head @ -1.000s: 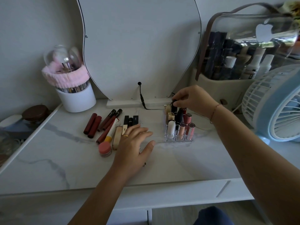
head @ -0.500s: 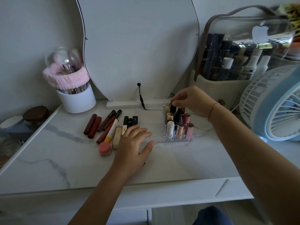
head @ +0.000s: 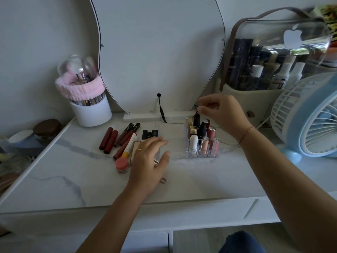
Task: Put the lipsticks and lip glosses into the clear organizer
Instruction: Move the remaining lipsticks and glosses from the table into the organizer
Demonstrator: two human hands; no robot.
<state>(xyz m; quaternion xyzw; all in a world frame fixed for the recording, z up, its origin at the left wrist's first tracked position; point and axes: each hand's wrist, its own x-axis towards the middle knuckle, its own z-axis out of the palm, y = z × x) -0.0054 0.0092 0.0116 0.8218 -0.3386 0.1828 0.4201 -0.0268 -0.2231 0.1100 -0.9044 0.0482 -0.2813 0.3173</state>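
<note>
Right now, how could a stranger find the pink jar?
Start at the white marble table below the mirror. Left of the clear organizer lie loose lipsticks; the pink jar stands at their near end, beside the left hand. It alone is short and round.

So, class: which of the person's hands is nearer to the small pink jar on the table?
Left. The left hand lies just right of the pink jar, nearly touching it; the right hand is farther off, over the back row of the clear organizer.
</note>
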